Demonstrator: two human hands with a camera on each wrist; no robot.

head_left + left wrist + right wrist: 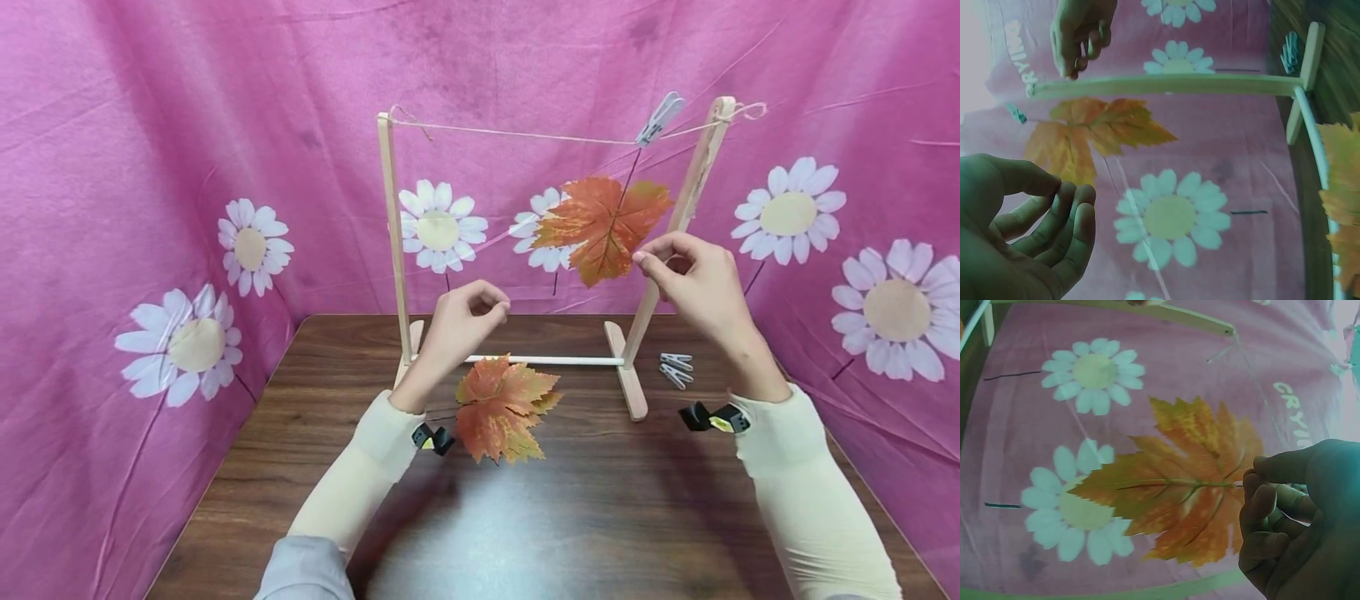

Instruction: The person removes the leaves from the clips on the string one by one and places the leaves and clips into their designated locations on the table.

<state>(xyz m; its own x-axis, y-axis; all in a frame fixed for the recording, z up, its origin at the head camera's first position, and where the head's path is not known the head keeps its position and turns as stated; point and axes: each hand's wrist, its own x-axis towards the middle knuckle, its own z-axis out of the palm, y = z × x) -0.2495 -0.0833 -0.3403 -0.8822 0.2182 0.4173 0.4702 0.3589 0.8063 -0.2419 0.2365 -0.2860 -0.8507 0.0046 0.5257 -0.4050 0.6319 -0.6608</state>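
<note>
An orange maple leaf [607,221] hangs by its stem from a white clothespin [660,119] on the string [517,133], near the right post of a wooden stand [392,200]. My right hand [697,279] is at the leaf's right edge in the head view, thumb and forefinger together. In the left wrist view, that hand stands apart from the leaf, across the post. Lower and to the left, my left hand [465,321] is raised with loosely curled fingers [1075,228] and holds nothing. Below it, more orange-green maple leaf [506,408] lies on the table.
Two light clothespins [677,369] lie on the wooden table [570,517], right of the stand's foot [628,383]. A white crossbar [555,361] joins the stand's feet. Pink cloth [315,100] with printed daisies surrounds the table at the back and sides.
</note>
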